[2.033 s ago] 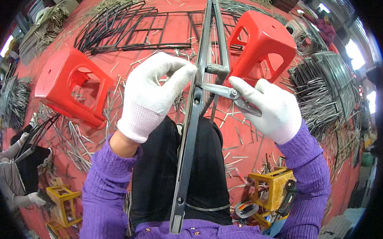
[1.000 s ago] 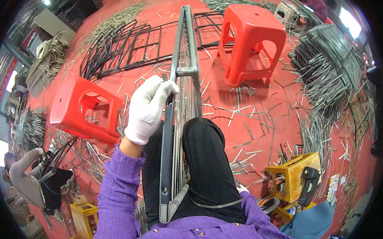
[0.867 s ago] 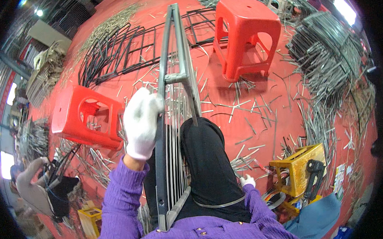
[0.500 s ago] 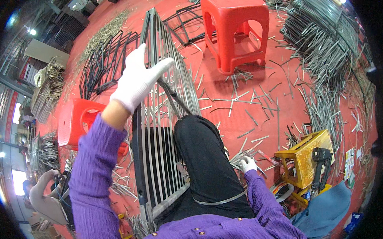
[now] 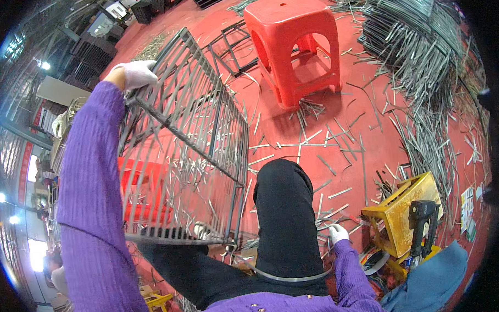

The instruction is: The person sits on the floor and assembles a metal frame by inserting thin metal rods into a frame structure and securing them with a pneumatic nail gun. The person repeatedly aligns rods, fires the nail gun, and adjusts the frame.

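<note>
A tall dark frame strung with rows of grey strips [image 5: 232, 129] stands tilted over my left leg. My left hand [image 5: 137, 76], in a white glove, is closed over its upper left edge. Low on the right, beside my right knee, my white-gloved right hand [image 5: 338, 233] is held with its fingers curled. What it holds, if anything, is too small to make out. Loose grey strips [image 5: 334, 212] lie on the floor around it. A thin pale strip [image 5: 292, 278] curves across my right thigh toward my right sleeve.
A red plastic stool [image 5: 291, 22] stands ahead; another red stool [image 5: 146, 179] shows through the frame. At right are a yellow stool [image 5: 408, 211] with a black tool [image 5: 422, 227], a blue cloth [image 5: 430, 281] and a large heap of grey strips [image 5: 411, 51].
My left hand, fingers spread before, has moved left and closed on the frame's edge. The frame has swung left and turned its strung side into view. My right hand has dropped slightly.
</note>
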{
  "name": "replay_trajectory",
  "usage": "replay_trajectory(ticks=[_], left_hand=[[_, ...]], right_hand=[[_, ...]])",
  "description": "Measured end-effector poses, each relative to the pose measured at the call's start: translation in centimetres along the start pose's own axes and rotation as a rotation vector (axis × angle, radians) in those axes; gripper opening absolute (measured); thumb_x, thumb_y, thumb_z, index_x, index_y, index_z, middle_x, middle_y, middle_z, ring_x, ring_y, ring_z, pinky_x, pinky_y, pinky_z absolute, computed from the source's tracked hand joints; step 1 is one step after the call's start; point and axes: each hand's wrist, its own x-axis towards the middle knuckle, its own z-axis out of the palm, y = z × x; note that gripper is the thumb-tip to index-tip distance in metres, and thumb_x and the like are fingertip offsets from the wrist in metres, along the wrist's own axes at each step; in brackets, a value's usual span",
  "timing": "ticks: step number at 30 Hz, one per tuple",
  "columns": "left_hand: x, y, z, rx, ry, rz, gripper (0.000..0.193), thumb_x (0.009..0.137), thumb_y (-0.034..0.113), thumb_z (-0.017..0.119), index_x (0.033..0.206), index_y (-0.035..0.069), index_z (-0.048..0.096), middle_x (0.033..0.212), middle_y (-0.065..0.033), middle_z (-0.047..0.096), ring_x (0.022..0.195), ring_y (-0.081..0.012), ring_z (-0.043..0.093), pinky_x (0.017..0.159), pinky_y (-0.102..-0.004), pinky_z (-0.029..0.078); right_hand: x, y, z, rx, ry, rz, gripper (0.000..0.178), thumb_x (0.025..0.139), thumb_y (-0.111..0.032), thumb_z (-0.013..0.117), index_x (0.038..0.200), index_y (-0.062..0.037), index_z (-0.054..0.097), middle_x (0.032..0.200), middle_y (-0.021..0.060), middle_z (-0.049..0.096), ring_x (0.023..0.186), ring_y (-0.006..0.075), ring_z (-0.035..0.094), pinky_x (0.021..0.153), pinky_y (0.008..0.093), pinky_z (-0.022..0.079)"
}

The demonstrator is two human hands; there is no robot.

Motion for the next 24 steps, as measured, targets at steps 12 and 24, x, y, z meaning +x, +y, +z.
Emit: replay_trajectory(ticks=[12,24], left_hand=[[-5.8,-9.3,11.5,-0.225,0.692,-0.314,0.04,0.089,0.041,0.058,0.117,0.013,0.065,0.113,-0.0208,0.065,0.107,-0.0399,0.061,0.092,-0.048,0.048],[-28.6,-20.8,23.4,-0.909,1.07,-0.055,0.021,0.097,0.008,0.058,0.118,0.003,0.058,0.111,-0.0097,0.061,0.105,-0.0211,0.058,0.096,-0.0333,0.044]], right_hand=[[10.5,-30.6,-6.3,0.369,0.131,-0.614,0.048,0.093,-0.012,0.065,0.137,-0.0003,0.052,0.134,0.0159,0.059,0.122,0.0227,0.057,0.104,0.0343,0.045],[-5.2,-55.7,1.7,-0.255,-0.717,-1.072,0.113,0.071,-0.035,0.083,0.157,-0.0047,0.016,0.154,0.0213,0.036,0.145,0.0313,0.033,0.117,0.0376,0.029]])
